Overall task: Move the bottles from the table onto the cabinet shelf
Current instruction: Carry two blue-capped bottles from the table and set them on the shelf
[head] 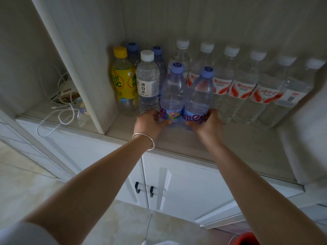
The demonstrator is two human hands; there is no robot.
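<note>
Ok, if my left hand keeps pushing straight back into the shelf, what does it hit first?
Probably the white-capped clear bottle just beyond the left hand, though depth is hard to judge.

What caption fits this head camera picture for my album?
Left hand and right hand each hold a purple bottle on the shelf.

A tangle of white cables (58, 110) and a white power strip (68, 95) are seen in the left compartment, two black door handles (144, 189) are fixed on the white lower doors (185, 190), and a red object (246, 239) is cut off at the bottom edge.
</note>
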